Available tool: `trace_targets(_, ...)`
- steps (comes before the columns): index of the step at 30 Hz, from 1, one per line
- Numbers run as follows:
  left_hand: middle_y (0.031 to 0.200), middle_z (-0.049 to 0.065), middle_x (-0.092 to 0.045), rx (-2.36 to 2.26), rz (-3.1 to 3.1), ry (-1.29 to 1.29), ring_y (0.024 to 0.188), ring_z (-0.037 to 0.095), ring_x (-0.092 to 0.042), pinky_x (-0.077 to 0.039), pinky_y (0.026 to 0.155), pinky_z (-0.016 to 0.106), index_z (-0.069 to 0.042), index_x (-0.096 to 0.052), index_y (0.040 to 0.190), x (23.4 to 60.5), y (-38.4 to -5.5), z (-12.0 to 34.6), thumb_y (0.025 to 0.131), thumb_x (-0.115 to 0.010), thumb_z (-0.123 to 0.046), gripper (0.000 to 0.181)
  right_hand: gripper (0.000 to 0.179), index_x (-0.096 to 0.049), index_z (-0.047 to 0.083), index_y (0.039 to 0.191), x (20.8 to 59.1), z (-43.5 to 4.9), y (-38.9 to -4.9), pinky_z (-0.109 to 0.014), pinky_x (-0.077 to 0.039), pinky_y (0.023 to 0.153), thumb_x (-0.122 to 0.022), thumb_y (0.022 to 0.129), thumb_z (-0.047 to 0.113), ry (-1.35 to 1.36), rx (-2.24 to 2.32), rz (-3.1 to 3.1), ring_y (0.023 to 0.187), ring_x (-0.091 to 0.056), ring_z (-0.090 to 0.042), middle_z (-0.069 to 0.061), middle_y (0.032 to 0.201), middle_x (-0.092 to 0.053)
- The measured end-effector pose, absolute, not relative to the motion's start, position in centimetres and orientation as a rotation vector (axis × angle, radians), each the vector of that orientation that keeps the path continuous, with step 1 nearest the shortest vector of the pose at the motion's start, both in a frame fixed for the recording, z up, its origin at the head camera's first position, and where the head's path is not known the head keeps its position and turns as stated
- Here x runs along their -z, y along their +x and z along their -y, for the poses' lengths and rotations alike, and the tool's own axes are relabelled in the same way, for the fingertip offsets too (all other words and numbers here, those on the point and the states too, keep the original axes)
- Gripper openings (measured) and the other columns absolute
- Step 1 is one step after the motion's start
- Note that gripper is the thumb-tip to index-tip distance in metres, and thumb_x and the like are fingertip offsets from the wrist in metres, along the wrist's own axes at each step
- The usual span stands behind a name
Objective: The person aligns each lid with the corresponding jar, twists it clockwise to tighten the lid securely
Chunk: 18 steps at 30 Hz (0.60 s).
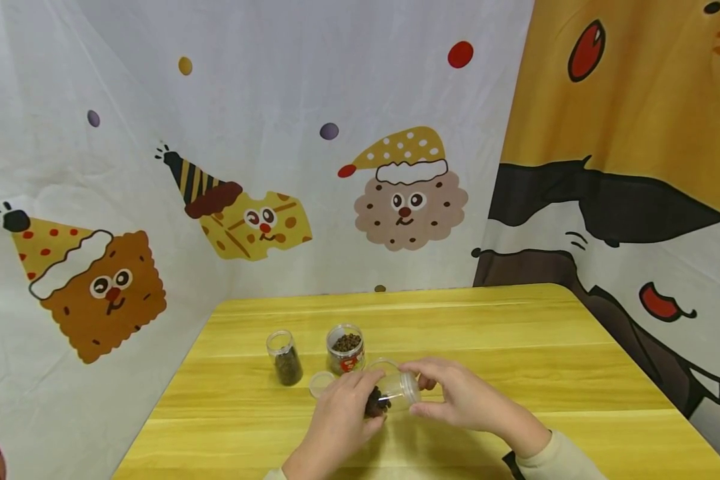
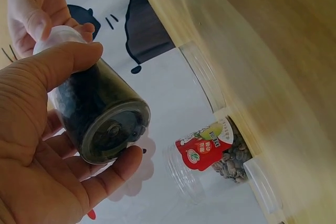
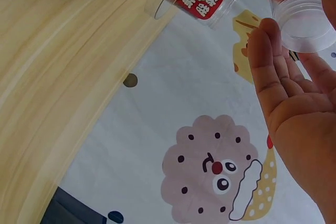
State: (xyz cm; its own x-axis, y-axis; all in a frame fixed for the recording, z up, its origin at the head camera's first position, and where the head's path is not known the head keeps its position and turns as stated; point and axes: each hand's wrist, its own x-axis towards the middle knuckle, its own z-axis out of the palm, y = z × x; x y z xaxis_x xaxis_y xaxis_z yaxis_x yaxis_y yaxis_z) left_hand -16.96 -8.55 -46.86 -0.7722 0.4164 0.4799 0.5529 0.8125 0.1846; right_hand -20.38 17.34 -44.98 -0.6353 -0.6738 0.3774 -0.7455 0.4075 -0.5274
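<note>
Left hand (image 1: 343,413): fingers and thumb curled about the body of a clear jar (image 1: 391,395), fairly wide round its girth. Right hand (image 1: 462,397): thumb to one side and fingers to the other of the pale lid (image 1: 411,388), tips at its edge; a narrower hold. Jar: between the two hands, tilted on its side, base toward the left palm, lid end toward the right. Contents: dark pieces (image 1: 377,404), gathered at the base end.

Just beyond the left hand: small cap (image 1: 321,385), flat. Directly beyond the jar, partly hidden by it: large cap (image 1: 384,362), clear. Beyond and left of the grip: wide jar (image 1: 336,364), upright, uncovered, red label, brown pieces inside. Farther left: tall jar (image 1: 279,342), upright, uncovered, dark fill. Beneath all: wood-grain table (image 1: 516,333). Farthest out: cartoon-printed cloth (image 1: 246,100).
</note>
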Motion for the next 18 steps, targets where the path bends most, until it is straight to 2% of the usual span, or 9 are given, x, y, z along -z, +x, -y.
trace_targets(7,0.117,0.0,-0.078,0.49,2.611,-0.737,0.103,0.017,-0.073,-0.063,0.086,0.037,-0.017,-0.069,0.134,46.94,-17.02,8.43,0.075,-0.098,-0.03,0.067,0.054,-0.058,0.011,0.15,44.74,-17.53,-20.31,-0.024,-0.06,0.075,-0.074,0.103,0.032,1.3,-1.031,2.591,0.094,-0.065,-0.003,0.0,0.121,-0.074)
trace_targets(18,0.125,0.003,-0.078,0.991,2.785,-0.679,0.115,0.021,-0.073,-0.062,0.101,0.048,-0.013,-0.065,0.143,46.33,-17.73,8.84,0.084,-0.092,-0.033,0.068,0.051,-0.052,0.022,0.158,44.92,-17.15,-20.28,-0.027,-0.06,0.079,-0.064,0.109,0.021,1.273,-1.014,2.516,0.101,-0.064,-0.003,-0.004,0.136,-0.07)
